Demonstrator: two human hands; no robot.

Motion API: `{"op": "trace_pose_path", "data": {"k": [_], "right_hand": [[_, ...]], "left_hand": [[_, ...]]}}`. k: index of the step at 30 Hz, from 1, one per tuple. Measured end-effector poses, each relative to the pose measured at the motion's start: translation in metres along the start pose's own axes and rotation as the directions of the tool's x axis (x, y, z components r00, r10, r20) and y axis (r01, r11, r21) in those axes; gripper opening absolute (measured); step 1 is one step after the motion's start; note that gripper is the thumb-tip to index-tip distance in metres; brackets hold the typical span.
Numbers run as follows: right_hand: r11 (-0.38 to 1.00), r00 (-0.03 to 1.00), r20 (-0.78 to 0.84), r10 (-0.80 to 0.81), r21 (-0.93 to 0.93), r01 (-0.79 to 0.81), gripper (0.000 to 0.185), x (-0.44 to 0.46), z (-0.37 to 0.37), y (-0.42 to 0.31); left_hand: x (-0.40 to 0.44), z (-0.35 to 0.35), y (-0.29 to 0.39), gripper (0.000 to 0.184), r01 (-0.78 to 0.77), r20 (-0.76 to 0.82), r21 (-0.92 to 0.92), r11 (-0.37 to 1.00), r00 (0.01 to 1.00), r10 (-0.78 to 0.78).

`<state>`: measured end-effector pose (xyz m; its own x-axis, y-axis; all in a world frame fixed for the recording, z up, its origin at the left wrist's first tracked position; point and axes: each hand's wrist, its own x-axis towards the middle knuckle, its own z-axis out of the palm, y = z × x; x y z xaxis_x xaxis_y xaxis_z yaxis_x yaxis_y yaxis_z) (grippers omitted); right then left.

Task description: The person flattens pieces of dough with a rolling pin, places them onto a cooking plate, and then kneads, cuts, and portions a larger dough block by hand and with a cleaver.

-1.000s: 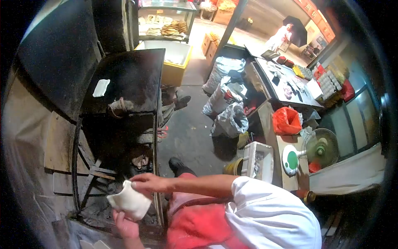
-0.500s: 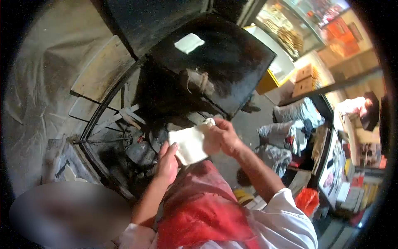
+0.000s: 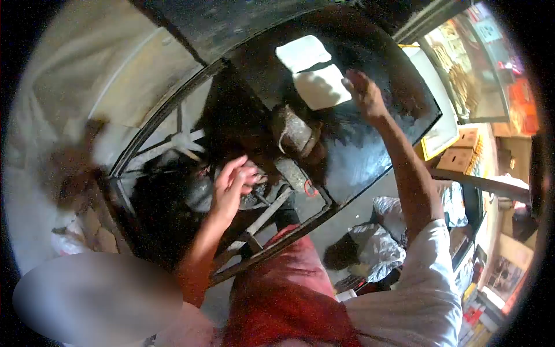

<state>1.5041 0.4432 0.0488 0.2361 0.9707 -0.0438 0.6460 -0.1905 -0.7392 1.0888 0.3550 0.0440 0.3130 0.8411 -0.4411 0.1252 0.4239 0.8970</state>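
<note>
Two flat white sheets of dough lie side by side on the dark griddle plate (image 3: 352,153). The farther dough sheet (image 3: 303,52) almost meets the nearer dough sheet (image 3: 321,89), which carries a shadow along its upper side. My right hand (image 3: 365,97) is at the right edge of the nearer sheet, fingers loosely bent and holding nothing; whether a fingertip still touches the dough I cannot tell. Over the dark opening of the stove frame hangs my left hand (image 3: 231,188), empty, its fingers half curled and apart.
A sooty metal block (image 3: 295,130) sits at the griddle's near left side. The frame's metal bar (image 3: 272,248) crosses in front of my red apron (image 3: 283,289). Grey plastic bags (image 3: 376,248) lie on the right, below boxes (image 3: 462,153) and a glass display case (image 3: 462,63).
The dough sheet that both hands held now lies on the griddle next to the first one. My right arm has reached forward over the plate; my left hand has come away empty.
</note>
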Motion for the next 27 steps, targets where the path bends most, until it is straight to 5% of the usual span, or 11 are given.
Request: {"op": "trace_pose_path", "data": {"k": [2,5,7,16,18,19,20,22,24,26,27], "right_hand": [[0.992,0.997,0.064,0.035,-0.12,-0.027,0.045,-0.021,0.019,-0.014],[0.998,0.988,0.153,-0.029,0.064,0.019,0.038,-0.066,0.038,-0.046],[0.906,0.97,0.194,-0.146,0.419,0.052,0.029,-0.1,0.063,-0.061],[0.97,0.957,0.287,-0.053,0.242,-0.018,0.033,-0.371,0.177,-0.113],[0.616,0.828,0.51,0.232,0.582,-0.531,0.053,-0.442,0.21,-0.032],[0.921,0.849,0.515,0.114,0.266,-0.285,0.056,-0.471,0.213,-0.02],[0.994,0.828,0.56,0.022,-0.1,0.041,0.06,-0.498,0.213,-0.007],[0.993,0.846,0.526,0.089,-0.114,-0.034,0.059,-0.545,0.203,-0.02],[0.982,0.863,0.472,0.181,-0.132,-0.133,0.059,-0.586,0.2,-0.033],[0.905,0.896,0.322,0.307,0.194,-0.379,0.026,-0.63,0.198,-0.046],[0.958,0.873,0.428,0.235,-0.253,-0.133,0.026,-0.631,0.178,-0.069]], "left_hand": [[-0.034,-0.039,-0.036,0.046,0.079,-0.137,0.019,0.997,0.988,-0.075],[-0.088,-0.104,-0.064,0.041,0.158,-0.356,-0.076,0.985,0.918,-0.175],[-0.132,-0.167,-0.099,0.038,0.102,-0.536,-0.094,0.99,0.833,-0.137],[-0.301,-0.459,-0.196,0.035,-0.083,-0.855,-0.334,0.939,0.446,-0.264],[-0.31,-0.495,-0.191,0.035,0.03,-0.839,-0.266,0.963,0.484,-0.247],[-0.31,-0.522,-0.207,0.034,0.055,-0.834,-0.168,0.984,0.524,-0.172],[-0.305,-0.549,-0.219,0.034,0.049,-0.822,-0.168,0.985,0.545,-0.167],[-0.282,-0.59,-0.237,0.036,0.421,-0.857,0.349,0.837,0.504,0.104],[-0.275,-0.58,-0.188,0.039,0.467,-0.84,0.424,0.775,0.523,0.144],[-0.229,-0.666,-0.259,0.041,0.451,-0.784,0.566,0.69,0.554,0.281],[-0.211,-0.707,-0.281,0.042,0.464,-0.714,0.643,0.609,0.651,0.257]]}}
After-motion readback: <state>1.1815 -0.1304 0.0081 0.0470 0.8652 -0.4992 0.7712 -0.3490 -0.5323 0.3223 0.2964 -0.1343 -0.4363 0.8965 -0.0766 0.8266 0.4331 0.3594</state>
